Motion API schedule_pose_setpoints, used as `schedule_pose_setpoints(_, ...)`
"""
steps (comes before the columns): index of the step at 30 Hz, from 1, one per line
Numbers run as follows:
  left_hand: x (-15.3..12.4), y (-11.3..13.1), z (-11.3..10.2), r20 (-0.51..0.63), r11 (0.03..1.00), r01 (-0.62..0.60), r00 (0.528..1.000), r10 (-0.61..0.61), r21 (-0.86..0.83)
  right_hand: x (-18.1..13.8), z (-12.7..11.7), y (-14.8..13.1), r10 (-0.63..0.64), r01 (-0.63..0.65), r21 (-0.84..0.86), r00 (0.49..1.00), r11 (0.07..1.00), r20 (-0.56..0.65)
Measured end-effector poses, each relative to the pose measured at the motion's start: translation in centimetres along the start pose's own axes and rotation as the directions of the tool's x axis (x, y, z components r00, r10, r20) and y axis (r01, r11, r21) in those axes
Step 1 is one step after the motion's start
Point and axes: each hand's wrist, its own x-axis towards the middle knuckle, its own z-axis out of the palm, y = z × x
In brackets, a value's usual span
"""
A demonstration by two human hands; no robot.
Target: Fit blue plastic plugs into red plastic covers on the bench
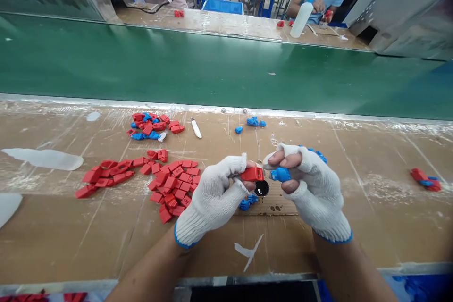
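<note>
Both my hands wear white knit gloves with bare fingertips. My left hand (pixel 219 193) pinches a small red plastic block (pixel 252 173) whose hollow end faces right. Across from it, my right hand (pixel 311 184) grips a small blue plastic piece (pixel 281 174) between thumb and fingers. A narrow gap separates the two parts. Just below them is a small round pot of dark liquid (pixel 262 188) on the cardboard. Several blue pieces (pixel 248 202) lie between my hands, and more blue pieces (pixel 318 155) are partly hidden behind my right hand.
A large pile of red blocks (pixel 173 188) lies left of my left hand. Behind it sits a mixed red and blue heap (pixel 148 125), near a white knife-shaped tool (pixel 196 129). A green conveyor belt (pixel 226 68) crosses ahead. Two people work beyond it, near a white bottle (pixel 301 20).
</note>
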Motion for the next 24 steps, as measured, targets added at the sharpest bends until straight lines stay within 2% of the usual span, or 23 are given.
schedule_pose_setpoints(8, -0.5, -0.6, 0.0, 0.018, 0.999, -0.041, 0.999, 0.042, -0.019, 0.1, 0.2, -0.5, 0.012, -0.011, -0.03, 0.999, 0.999, 0.044)
schedule_pose_setpoints(16, -0.5, -0.5, -0.2, 0.04, 0.997, -0.045, 0.998, 0.042, 0.063, 0.2, 0.0, -0.6, -0.013, 0.015, -0.043, 0.998, 0.999, 0.058)
schedule_pose_setpoints(24, 0.0, 0.6, -0.4, 0.218, 0.998, -0.063, 0.974, 0.059, 0.011, 0.0, 0.6, -0.7, -0.047, 0.046, -0.043, 0.999, 0.998, -0.013)
